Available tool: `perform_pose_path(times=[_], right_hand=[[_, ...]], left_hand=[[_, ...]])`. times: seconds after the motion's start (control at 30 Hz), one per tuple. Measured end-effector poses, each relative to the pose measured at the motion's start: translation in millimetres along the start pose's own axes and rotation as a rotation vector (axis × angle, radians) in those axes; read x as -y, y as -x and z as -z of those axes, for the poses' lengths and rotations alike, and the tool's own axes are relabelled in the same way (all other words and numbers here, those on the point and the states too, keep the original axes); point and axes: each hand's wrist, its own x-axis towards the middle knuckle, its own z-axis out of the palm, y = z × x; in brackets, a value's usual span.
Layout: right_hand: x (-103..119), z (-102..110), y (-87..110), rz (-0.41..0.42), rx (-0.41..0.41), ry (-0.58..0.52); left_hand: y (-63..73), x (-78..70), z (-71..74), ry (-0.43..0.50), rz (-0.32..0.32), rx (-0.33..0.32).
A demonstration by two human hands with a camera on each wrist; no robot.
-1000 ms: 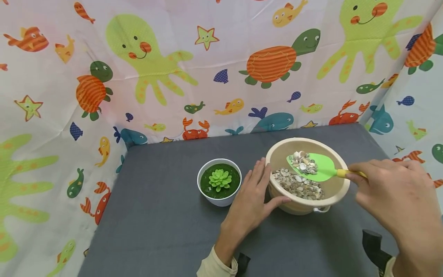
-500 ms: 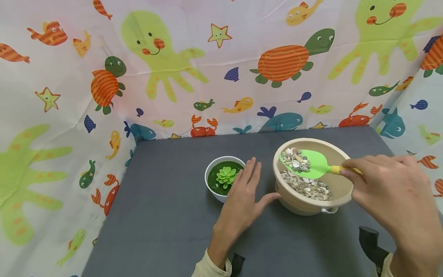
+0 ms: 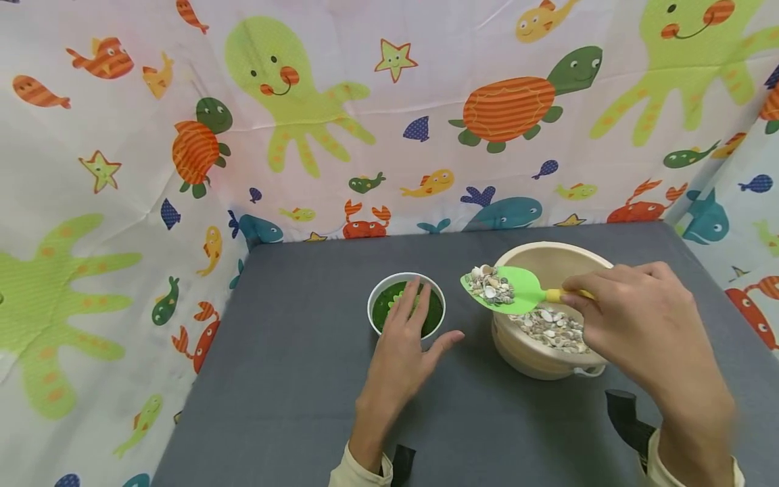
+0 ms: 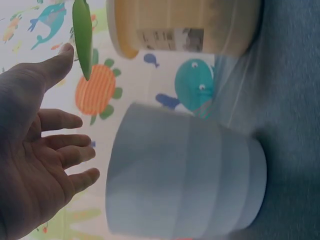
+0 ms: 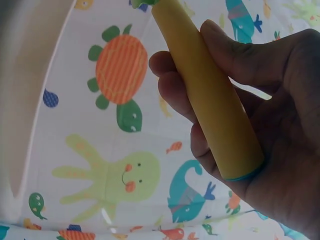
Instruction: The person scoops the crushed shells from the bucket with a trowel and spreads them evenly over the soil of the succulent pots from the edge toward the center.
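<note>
My right hand (image 3: 645, 325) grips the yellow handle (image 5: 210, 95) of a green toy shovel (image 3: 525, 289). A heap of small shells (image 3: 489, 285) lies on its blade, which is held over the left rim of a cream bucket (image 3: 529, 362). More shells (image 3: 554, 329) cover the bucket's bottom. My left hand (image 3: 398, 362), fingers extended, hovers at the near side of a white pot (image 3: 372, 304) with a green succulent that the fingers partly hide. In the left wrist view, a gap separates the left hand (image 4: 45, 135) from the pot's side (image 4: 185, 170).
A dark grey cloth (image 3: 292, 352) covers the table. Behind and at both sides hangs a white curtain (image 3: 341, 61) printed with sea animals. Black straps (image 3: 629, 419) are at the wrists. The bucket has a small white handle (image 3: 589, 371) at its front.
My left hand has left the bucket's rim and moved left to the pot. The loaded shovel has moved left from inside the bucket to its left rim. The head view has shifted slightly.
</note>
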Motion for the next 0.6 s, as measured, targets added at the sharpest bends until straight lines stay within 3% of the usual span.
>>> perform_pose_path(times=[0.07, 0.6], right_hand=[[2, -4, -3.8, 0.01, 0.029, -0.006], [29, -45, -22.7, 0.173, 0.029, -0.05]], left_hand=[[1.0, 4.3, 1.1, 0.002, 0.018, -0.008], [10.2, 44.6, 16.5, 0.093, 0.108, -0.035]])
